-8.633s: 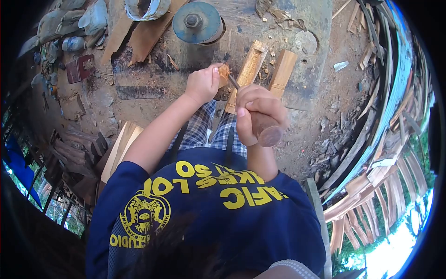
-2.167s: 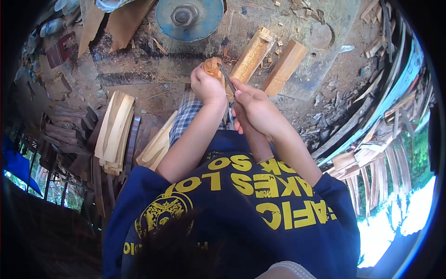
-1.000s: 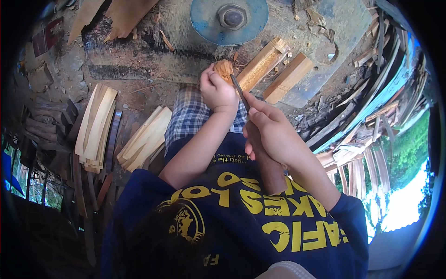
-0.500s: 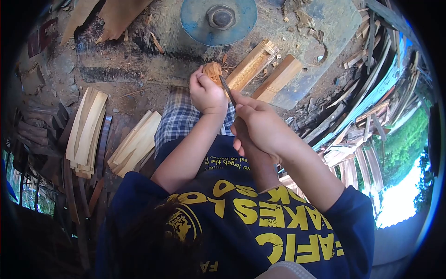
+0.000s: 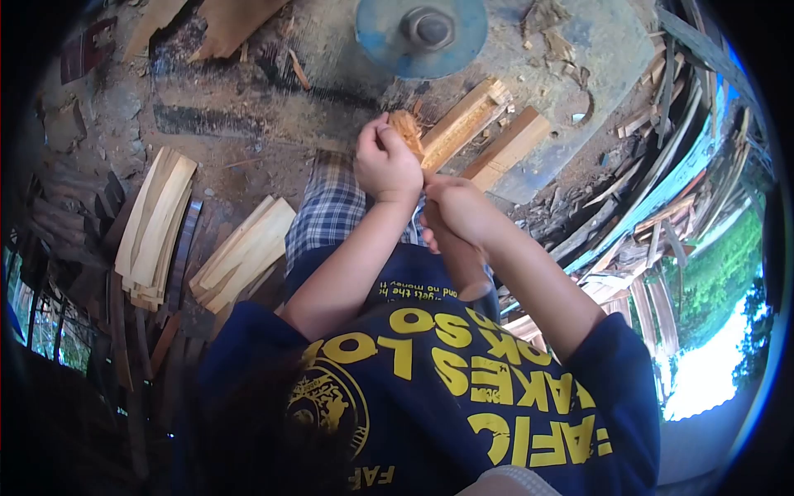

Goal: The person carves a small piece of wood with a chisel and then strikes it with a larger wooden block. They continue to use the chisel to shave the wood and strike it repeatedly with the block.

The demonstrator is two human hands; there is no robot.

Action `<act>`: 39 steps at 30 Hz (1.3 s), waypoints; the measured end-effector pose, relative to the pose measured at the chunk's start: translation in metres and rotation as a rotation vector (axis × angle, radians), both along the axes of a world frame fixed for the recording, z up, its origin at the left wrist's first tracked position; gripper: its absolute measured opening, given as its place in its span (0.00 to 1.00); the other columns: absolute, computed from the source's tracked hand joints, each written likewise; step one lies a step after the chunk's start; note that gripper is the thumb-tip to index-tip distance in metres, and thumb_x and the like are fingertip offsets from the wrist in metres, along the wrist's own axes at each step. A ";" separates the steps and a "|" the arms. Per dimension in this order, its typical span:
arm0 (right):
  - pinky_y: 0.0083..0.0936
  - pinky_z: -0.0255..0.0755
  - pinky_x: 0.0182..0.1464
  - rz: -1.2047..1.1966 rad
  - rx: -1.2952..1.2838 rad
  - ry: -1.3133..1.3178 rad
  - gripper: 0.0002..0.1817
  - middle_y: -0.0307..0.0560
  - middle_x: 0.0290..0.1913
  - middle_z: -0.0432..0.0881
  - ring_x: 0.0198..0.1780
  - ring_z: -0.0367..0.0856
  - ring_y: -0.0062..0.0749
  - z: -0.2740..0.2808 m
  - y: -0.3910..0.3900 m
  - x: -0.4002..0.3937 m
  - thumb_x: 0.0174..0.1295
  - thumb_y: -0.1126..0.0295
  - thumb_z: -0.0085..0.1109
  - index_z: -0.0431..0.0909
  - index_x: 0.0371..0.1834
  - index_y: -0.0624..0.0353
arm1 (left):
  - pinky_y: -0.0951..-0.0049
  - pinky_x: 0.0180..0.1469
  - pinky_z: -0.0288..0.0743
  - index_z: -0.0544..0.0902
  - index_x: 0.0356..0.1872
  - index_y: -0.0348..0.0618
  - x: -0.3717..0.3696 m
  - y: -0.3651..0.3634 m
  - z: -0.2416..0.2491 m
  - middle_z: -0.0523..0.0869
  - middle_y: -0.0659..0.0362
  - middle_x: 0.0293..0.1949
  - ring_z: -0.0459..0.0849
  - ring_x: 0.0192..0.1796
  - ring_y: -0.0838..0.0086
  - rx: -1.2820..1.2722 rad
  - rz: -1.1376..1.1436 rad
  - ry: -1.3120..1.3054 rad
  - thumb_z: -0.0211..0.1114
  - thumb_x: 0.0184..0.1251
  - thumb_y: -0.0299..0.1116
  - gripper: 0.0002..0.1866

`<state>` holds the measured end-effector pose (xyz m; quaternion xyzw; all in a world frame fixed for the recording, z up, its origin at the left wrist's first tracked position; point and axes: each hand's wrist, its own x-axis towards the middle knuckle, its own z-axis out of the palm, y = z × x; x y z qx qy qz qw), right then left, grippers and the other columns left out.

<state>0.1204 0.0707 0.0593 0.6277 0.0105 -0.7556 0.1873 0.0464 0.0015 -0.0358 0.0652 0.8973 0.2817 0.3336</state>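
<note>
I have my left hand (image 5: pixel 387 172) closed around a rough wood lump (image 5: pixel 405 131), over the near edge of the wooden board (image 5: pixel 248 120). My right hand (image 5: pixel 461 207) grips a fat wooden handle (image 5: pixel 465 269). I can't see the tool's tip. The hands are close together, so this looks like careful work on the lump. A good next move would need a steady lump and fingers out of the tip's way. A hollowed block (image 5: pixel 463 124) and a plain block (image 5: pixel 509 149) sit toward the board's near right corner.
</note>
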 end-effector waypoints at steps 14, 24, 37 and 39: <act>0.25 0.74 0.19 -0.116 0.172 0.137 0.28 0.45 0.25 0.75 0.18 0.76 0.29 0.044 -0.001 0.034 0.75 0.68 0.36 0.53 0.78 0.55 | 0.66 0.54 0.76 0.85 0.47 0.39 0.004 -0.001 0.004 0.88 0.51 0.46 0.86 0.48 0.62 -0.013 0.042 -0.034 0.51 0.71 0.39 0.19; 0.25 0.73 0.19 -0.115 0.245 0.093 0.29 0.44 0.25 0.75 0.17 0.75 0.29 -0.008 -0.007 0.014 0.74 0.69 0.36 0.52 0.78 0.56 | 0.63 0.53 0.77 0.86 0.48 0.44 0.005 -0.005 -0.003 0.88 0.53 0.48 0.86 0.50 0.59 0.005 0.040 -0.037 0.50 0.71 0.43 0.20; 0.28 0.75 0.20 -0.175 0.135 0.113 0.31 0.44 0.24 0.74 0.18 0.75 0.29 -0.012 0.009 0.027 0.72 0.70 0.36 0.51 0.79 0.53 | 0.66 0.53 0.77 0.85 0.48 0.35 0.007 -0.009 -0.008 0.88 0.50 0.47 0.86 0.49 0.62 0.084 0.050 -0.032 0.48 0.71 0.38 0.21; 0.28 0.75 0.20 -0.141 0.139 0.126 0.31 0.45 0.24 0.74 0.18 0.75 0.29 0.000 0.013 0.029 0.71 0.70 0.36 0.51 0.79 0.53 | 0.64 0.54 0.76 0.85 0.48 0.39 0.007 -0.011 -0.009 0.88 0.51 0.48 0.86 0.50 0.59 0.081 0.054 -0.041 0.49 0.71 0.41 0.21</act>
